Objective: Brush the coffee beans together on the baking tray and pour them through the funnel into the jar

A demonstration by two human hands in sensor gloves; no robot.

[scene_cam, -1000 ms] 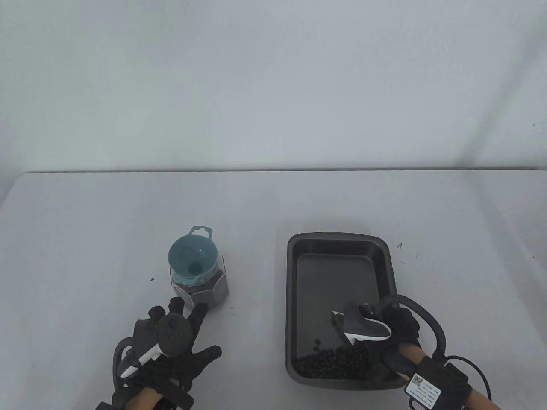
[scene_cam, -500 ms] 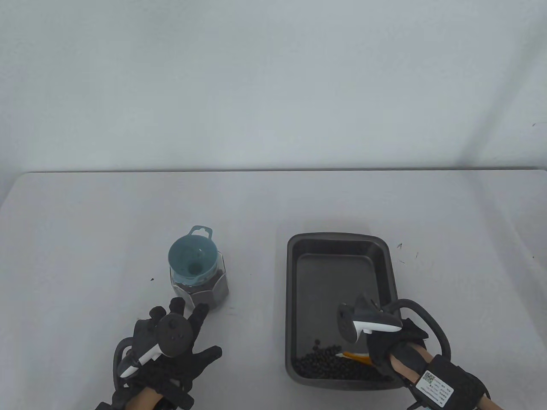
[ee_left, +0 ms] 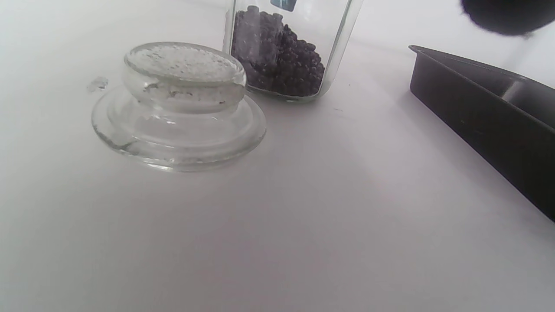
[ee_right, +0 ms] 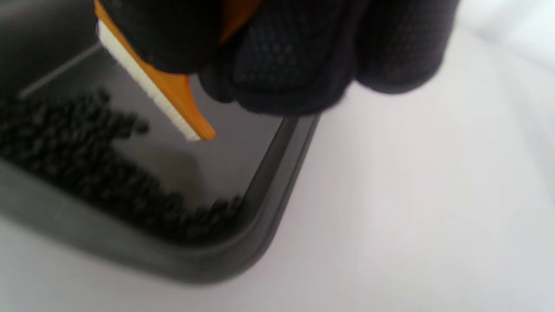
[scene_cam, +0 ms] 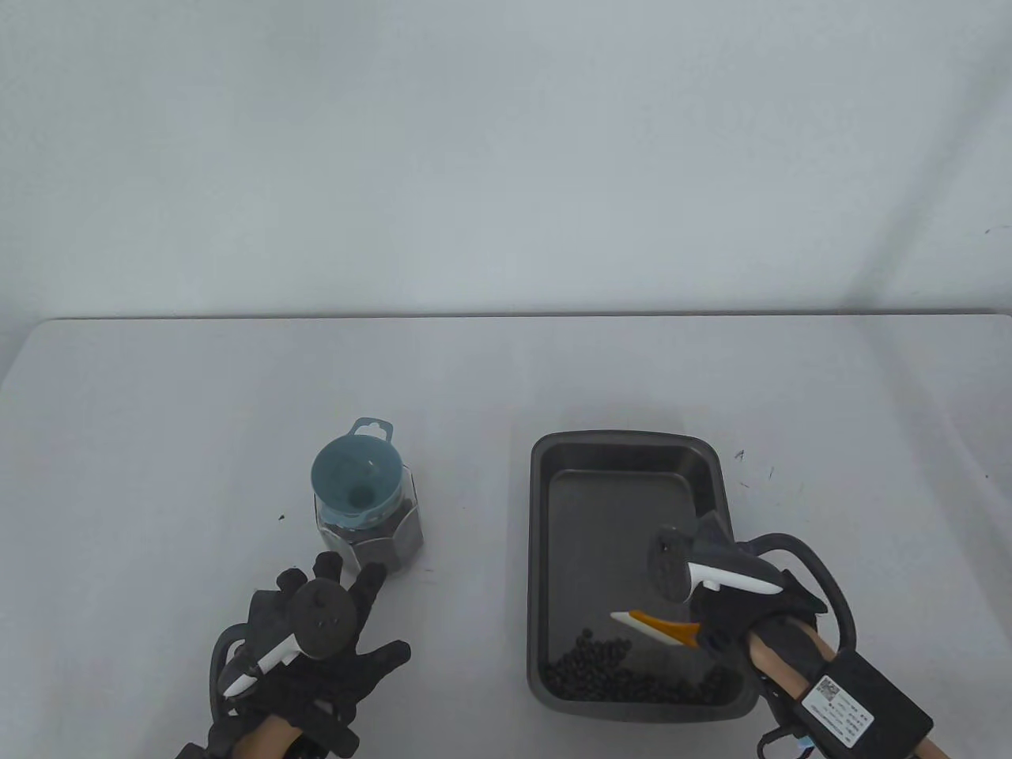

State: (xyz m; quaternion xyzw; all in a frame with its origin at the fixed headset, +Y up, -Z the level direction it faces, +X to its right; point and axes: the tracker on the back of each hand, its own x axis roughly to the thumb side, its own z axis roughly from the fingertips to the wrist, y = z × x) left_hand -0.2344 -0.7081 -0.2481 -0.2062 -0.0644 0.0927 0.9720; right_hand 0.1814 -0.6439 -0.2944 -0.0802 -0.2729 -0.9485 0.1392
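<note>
Table view shows the right hand (scene_cam: 739, 613) lifted above the near right part of the baking tray (scene_cam: 545, 506), where a second ago it was held low over the beans. An orange brush with a white edge (scene_cam: 652, 624) is gripped in its curled fingers, and its tip is now raised clear of the coffee beans (scene_cam: 624, 676); half a second ago it was seen down at the heap. The beans are gathered in a band along the tray's near wall, with a few strays just beyond it. In the right wrist view the brush (ee_right: 160, 99) is seen hanging above the tray floor, apart from the beans.

The left hand (scene_cam: 304, 660) is kept flat on the table with fingers spread and nothing held, unchanged from the earlier frames, its fingertips just beside the glass jar (scene_cam: 379, 530). The blue funnel (scene_cam: 352, 482) is seated in the jar's mouth. In the left wrist view the jar is shown already partly filled, with its glass lid (ee_left: 177, 108) laid beside it.

The sweeping stroke is judged finished; either one more pass for the strays or lifting the tray for pouring is likely called for next.
</note>
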